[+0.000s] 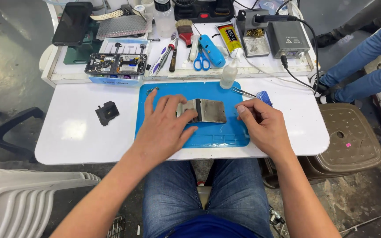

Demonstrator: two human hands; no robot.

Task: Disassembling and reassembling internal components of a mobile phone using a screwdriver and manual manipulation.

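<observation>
While both hands are rested on the blue mat [208, 134], the scene is catalogued as follows.

Left hand [164, 128]: fingers spread, laid flat over the left end of the metal plate [208, 110].

Right hand [261, 125]: fingers curled, fingertips pressed together at the plate's 3 o'clock edge; whether anything is pinched cannot be told.

Metal plate: lying flat at mat centre.

Tweezers [243, 92]: at the plate's 2 o'clock, near the right hand.

Dropper bottle [229, 75]: at 12 o'clock, on the mat's far edge.

Risk: it is judged that the bottle could be toppled or the tweezers swept off, should the right hand be lifted carelessly.
</observation>
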